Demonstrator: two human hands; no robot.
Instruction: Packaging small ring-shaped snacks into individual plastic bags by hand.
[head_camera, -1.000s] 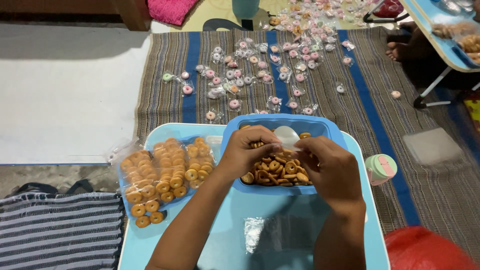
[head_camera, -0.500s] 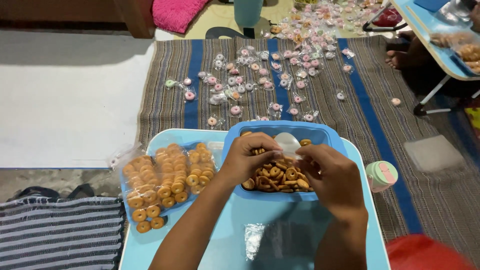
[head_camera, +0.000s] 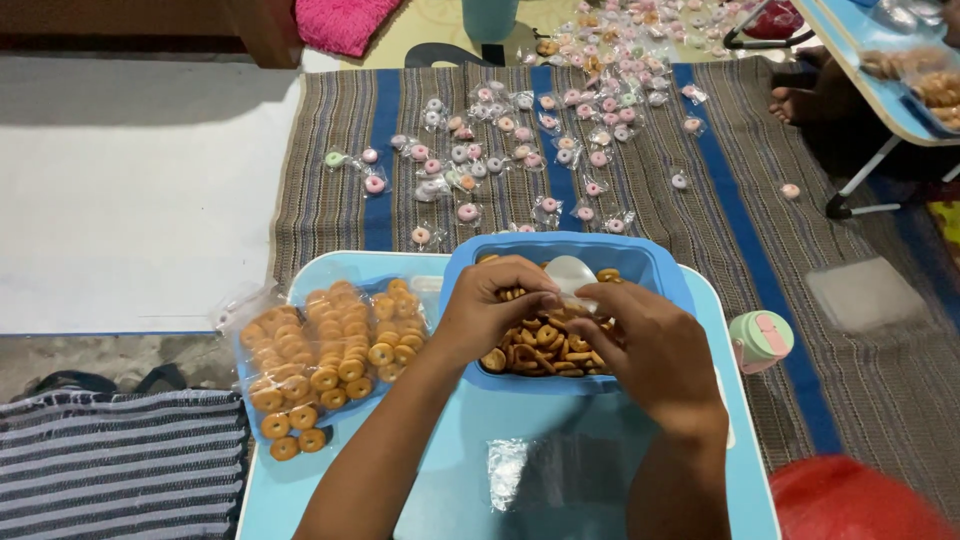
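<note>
Left hand (head_camera: 490, 315), right hand (head_camera: 645, 350), pinching clear wrapper (head_camera: 572, 275), over cookie tub (head_camera: 640, 262)

The light blue table top (head_camera: 470, 480) looked like smooth plastic with a soft sheen. The deeper blue rectangular plastic tub (head_camera: 655, 268) was glossy along its rim. The golden ring-shaped biscuits (head_camera: 540, 345) in it looked dry, matt and rough. The clear plastic bag of biscuits (head_camera: 320, 350) was shiny and crinkled. The brown and blue striped woven mat (head_camera: 700, 215) looked coarse and matt, strewn with small glossy clear packets (head_camera: 500, 150).
</note>
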